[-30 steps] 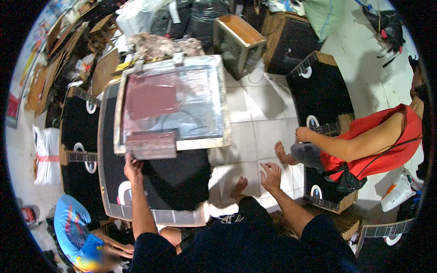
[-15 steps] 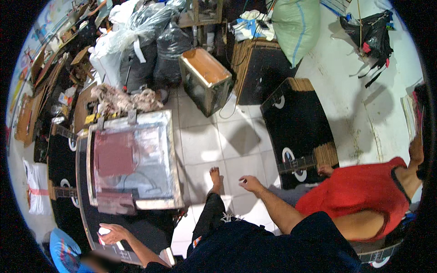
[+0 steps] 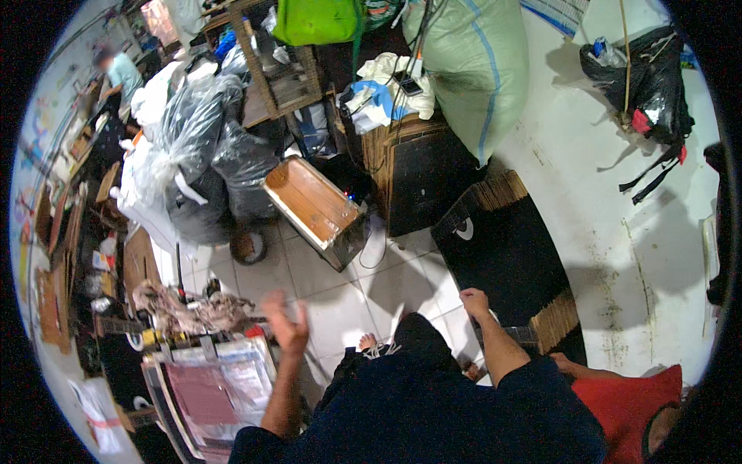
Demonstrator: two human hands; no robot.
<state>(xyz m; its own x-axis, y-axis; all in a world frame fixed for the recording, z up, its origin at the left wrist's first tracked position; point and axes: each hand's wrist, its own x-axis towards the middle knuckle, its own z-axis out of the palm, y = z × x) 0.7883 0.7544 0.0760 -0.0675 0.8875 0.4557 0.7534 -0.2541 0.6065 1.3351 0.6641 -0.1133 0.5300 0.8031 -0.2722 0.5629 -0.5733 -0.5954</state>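
Observation:
My left hand (image 3: 286,325) is raised over the tiled floor, blurred, its fingers apart and holding nothing visible. It is right of a crumpled pinkish cloth (image 3: 185,305) and above a white-framed printing screen (image 3: 207,394) with a dull red patch. My right hand (image 3: 474,301) is closed, fingers curled beside a stack of black printed boards (image 3: 510,247); whatever it holds, if anything, is hidden. Ahead stands an oblong box (image 3: 313,201) with an orange-brown wooden inside.
Filled plastic bags (image 3: 189,147) are piled at upper left, a green sack (image 3: 471,77) beside stacked boards (image 3: 410,178) at the top. A co-worker in red (image 3: 634,402) is at lower right, another person (image 3: 116,77) far left. A black bag (image 3: 657,93) hangs upper right.
My left hand has let go of the screen's edge and risen rightward. My view has turned forward past the screen, which now sits lower left. My right hand has moved beside the black boards.

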